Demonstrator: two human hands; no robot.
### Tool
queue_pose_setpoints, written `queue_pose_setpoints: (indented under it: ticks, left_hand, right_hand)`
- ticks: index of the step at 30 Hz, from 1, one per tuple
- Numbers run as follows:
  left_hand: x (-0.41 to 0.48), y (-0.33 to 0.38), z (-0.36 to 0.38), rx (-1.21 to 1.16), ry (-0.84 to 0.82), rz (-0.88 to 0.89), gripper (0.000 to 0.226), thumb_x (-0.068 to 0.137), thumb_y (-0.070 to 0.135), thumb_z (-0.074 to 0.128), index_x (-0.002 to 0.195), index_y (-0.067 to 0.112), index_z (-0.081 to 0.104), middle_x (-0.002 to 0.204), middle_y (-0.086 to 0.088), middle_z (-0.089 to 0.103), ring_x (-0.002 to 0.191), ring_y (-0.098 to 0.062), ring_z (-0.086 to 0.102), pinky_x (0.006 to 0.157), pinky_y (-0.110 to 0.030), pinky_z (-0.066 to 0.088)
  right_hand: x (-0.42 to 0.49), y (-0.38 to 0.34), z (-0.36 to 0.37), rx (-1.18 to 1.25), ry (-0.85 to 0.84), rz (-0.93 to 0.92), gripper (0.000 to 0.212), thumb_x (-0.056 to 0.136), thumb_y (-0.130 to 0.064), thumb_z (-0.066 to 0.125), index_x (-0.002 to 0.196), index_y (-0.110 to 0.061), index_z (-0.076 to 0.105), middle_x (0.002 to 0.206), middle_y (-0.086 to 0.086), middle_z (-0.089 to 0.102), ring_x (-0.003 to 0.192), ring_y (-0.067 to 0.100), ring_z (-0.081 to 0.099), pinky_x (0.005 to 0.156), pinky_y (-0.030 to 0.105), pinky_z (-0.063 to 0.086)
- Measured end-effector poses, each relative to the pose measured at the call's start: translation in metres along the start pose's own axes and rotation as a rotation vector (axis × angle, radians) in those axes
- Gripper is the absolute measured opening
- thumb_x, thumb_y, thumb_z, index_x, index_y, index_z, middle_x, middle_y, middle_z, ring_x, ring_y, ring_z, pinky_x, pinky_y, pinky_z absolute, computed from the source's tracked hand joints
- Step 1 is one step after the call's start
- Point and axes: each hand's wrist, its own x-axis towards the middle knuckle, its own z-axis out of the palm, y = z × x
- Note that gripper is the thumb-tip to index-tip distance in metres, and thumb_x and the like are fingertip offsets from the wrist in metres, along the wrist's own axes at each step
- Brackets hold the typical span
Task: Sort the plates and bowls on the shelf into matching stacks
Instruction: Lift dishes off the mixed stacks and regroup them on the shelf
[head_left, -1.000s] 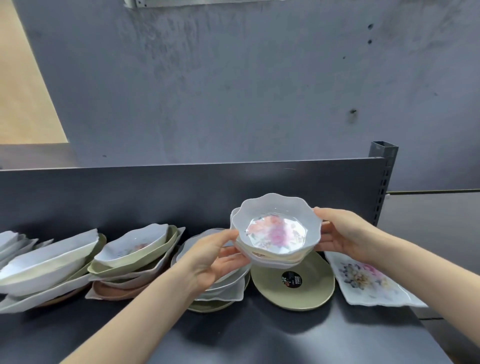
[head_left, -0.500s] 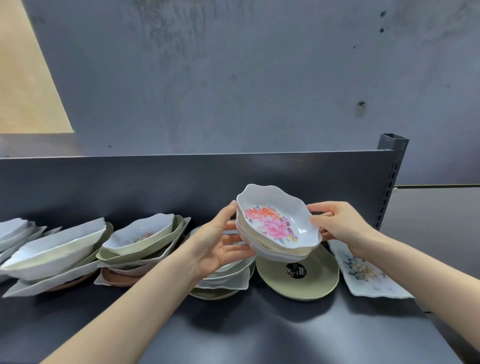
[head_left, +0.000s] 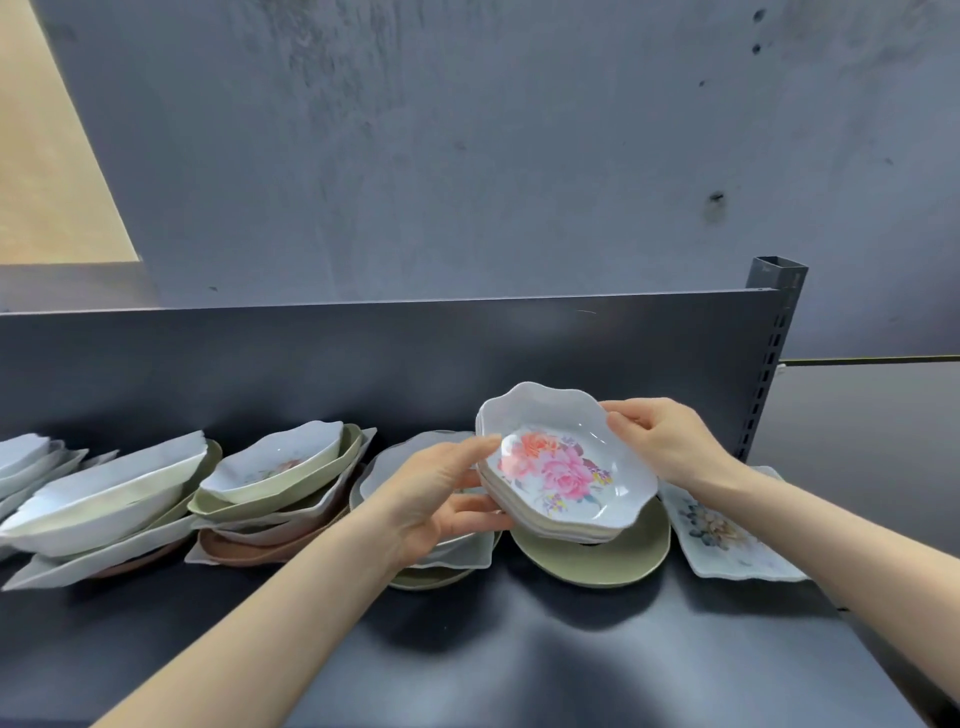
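I have a small stack of scalloped white bowls in both hands, lifted clear of the shelf and tilted toward me. My left hand has its grip closed on the stack's left side, thumb on the top rim and fingers curled beneath. My right hand pinches the far right rim, thumb on the inner edge. The top bowl holds nothing; its floor carries a print of orange and pink roses. I cannot count the bowls nested beneath it.

Directly under the stack an olive green plate lies flat on the shelf, with only a sliver of a dark round sticker showing, its writing hidden. To its right sits a white rectangular plate printed with a pale flower cluster. Behind my left hand is a pile of white dishes on a green plate. Further left a mixed heap leans, white and green bowls over a brown plate, and beyond it another leaning pile topped by a large white bowl. No bowl holds anything, and I can read no writing.
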Motion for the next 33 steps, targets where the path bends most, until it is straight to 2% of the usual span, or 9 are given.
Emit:
queue_pose_setpoints:
  ticks: [3,5,8,12,17,21,26,28,33]
  left_hand:
    - [0.001,-0.001,0.002,0.049,0.012,-0.003,0.019,0.085,0.004,0.059,0.104,-0.001,0.061,0.089,-0.017,0.071,0.079,-0.033,0.069,0.060,-0.037,0.061]
    - [0.002,-0.001,0.000,0.041,0.041,-0.015,0.016,0.083,-0.002,0.053,0.096,-0.003,0.063,0.081,-0.017,0.073,0.079,-0.034,0.070,0.065,-0.041,0.061]
    - [0.002,0.002,-0.007,0.002,0.120,-0.027,0.021,0.082,-0.006,0.049,0.096,-0.005,0.064,0.073,-0.017,0.073,0.074,-0.033,0.071,0.066,-0.043,0.061]
    - [-0.001,0.003,-0.015,-0.050,0.191,-0.021,0.015,0.084,-0.006,0.047,0.089,-0.004,0.062,0.070,-0.017,0.071,0.074,-0.034,0.068,0.061,-0.046,0.059]
    - [-0.006,0.002,-0.020,-0.133,0.213,-0.022,0.013,0.088,-0.003,0.050,0.095,-0.004,0.060,0.090,-0.022,0.064,0.084,-0.037,0.064,0.058,-0.048,0.057]
    - [-0.012,-0.001,-0.019,-0.152,0.219,-0.017,0.014,0.086,-0.005,0.048,0.092,-0.005,0.061,0.080,-0.021,0.068,0.083,-0.038,0.064,0.057,-0.049,0.057]
    - [-0.017,-0.001,-0.014,-0.155,0.223,-0.028,0.014,0.086,-0.007,0.047,0.092,-0.006,0.060,0.088,-0.022,0.064,0.083,-0.038,0.064,0.057,-0.051,0.057]
    - [-0.017,-0.002,-0.011,-0.155,0.226,-0.032,0.014,0.086,-0.007,0.046,0.093,-0.006,0.059,0.088,-0.022,0.064,0.082,-0.038,0.064,0.054,-0.048,0.057]
    - [-0.011,0.000,-0.003,-0.147,0.237,-0.032,0.014,0.086,-0.007,0.047,0.093,-0.006,0.059,0.092,-0.023,0.063,0.085,-0.038,0.063,0.057,-0.049,0.057]
  right_hand:
    - [0.007,0.005,0.005,-0.017,0.015,0.013,0.025,0.091,-0.024,0.051,0.091,-0.018,0.075,0.081,0.020,0.067,0.067,0.010,0.048,0.064,0.029,0.038]
    - [0.013,0.005,0.004,0.035,0.041,0.103,0.039,0.093,-0.028,0.048,0.082,0.005,0.064,0.064,0.020,0.053,0.059,0.012,0.044,0.058,0.026,0.038]
    - [0.020,0.014,0.001,0.061,0.007,0.194,0.027,0.092,-0.018,0.050,0.081,-0.003,0.070,0.066,0.005,0.064,0.055,0.018,0.059,0.058,0.029,0.057]
    - [0.025,0.055,0.008,-0.512,-0.090,0.142,0.034,0.083,-0.005,0.049,0.106,-0.013,0.072,0.109,0.004,0.071,0.103,0.026,0.065,0.088,0.033,0.052]
    - [0.028,0.086,0.030,-0.697,-0.180,0.131,0.021,0.074,0.005,0.044,0.084,-0.005,0.059,0.090,0.013,0.067,0.088,0.038,0.062,0.063,0.032,0.044]
    - [0.032,0.088,0.040,-0.816,-0.180,0.084,0.021,0.077,0.008,0.042,0.082,-0.012,0.047,0.103,0.014,0.066,0.091,0.035,0.061,0.065,0.031,0.037]
    - [0.044,0.088,0.045,-0.827,-0.161,0.145,0.022,0.077,0.011,0.042,0.083,-0.008,0.051,0.109,0.014,0.064,0.101,0.035,0.061,0.069,0.031,0.039]
    - [0.047,0.089,0.039,-0.768,-0.130,0.198,0.022,0.069,0.013,0.039,0.070,-0.008,0.048,0.099,0.015,0.063,0.093,0.034,0.060,0.068,0.029,0.040]
    - [0.052,0.089,0.011,-0.466,-0.066,0.236,0.027,0.068,-0.001,0.051,0.065,-0.023,0.066,0.083,0.000,0.071,0.078,0.021,0.066,0.061,0.027,0.051]
